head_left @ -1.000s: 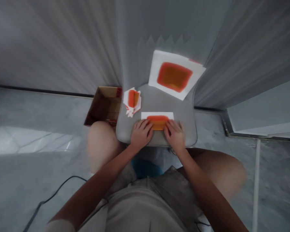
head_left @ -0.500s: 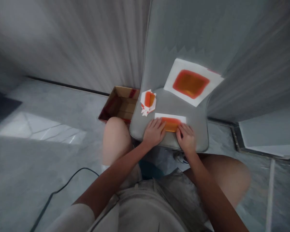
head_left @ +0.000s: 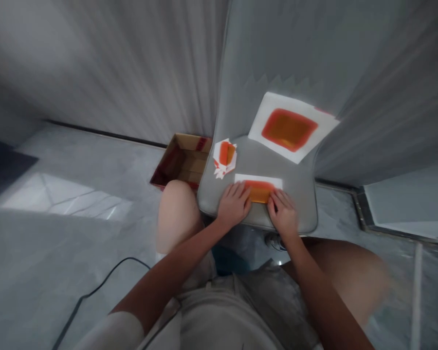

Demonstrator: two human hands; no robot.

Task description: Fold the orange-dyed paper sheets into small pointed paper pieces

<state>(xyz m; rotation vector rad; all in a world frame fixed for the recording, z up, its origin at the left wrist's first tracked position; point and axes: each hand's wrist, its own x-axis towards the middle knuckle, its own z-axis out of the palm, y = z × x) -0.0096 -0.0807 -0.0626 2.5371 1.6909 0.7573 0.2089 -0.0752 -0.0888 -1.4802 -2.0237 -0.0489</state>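
Observation:
A white paper sheet with a red-edged orange panel [head_left: 260,192], apparently folded into a long strip, lies near the front of the grey chair seat [head_left: 257,158]. Across its left end my left hand [head_left: 234,204] rests flat, fingers stretched out and close together. My right hand [head_left: 283,213] is at the strip's right end, its fingers bent over the edge and its thumb tucked beneath them. Behind the strip, a larger white sheet with an orange square [head_left: 290,129] leans against the backrest. Left of it sits a small folded white-and-orange paper piece [head_left: 225,158].
An open cardboard box [head_left: 184,163] stands on the floor left of the chair, beside my knee. Grey curtains [head_left: 149,63] hang behind the chair. A dark cable [head_left: 102,282] runs over the floor at lower left.
The whole view has shifted slightly, so everything sits a little lower and further right. Both hands stay on the paper strip, with hardly any other movement.

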